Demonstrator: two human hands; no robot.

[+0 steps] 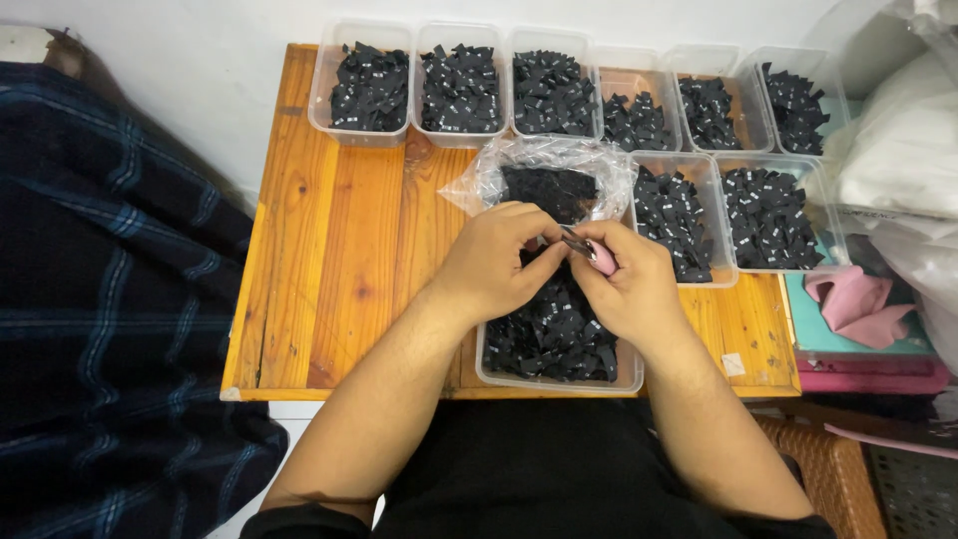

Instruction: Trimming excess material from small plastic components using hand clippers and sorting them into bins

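Label trimming over tray of small black fabric labels (554, 334).
Left hand (494, 265) pinches one light, limp label; right hand (624, 284) closed around pink-handled snips (594, 255). Grip label by edge, likely slippery.

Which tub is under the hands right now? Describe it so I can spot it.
On the wooden table, find the clear plastic tub at the near edge, full of small black fabric labels. Unlike the other tubs, it sits alone, directly beneath both hands.
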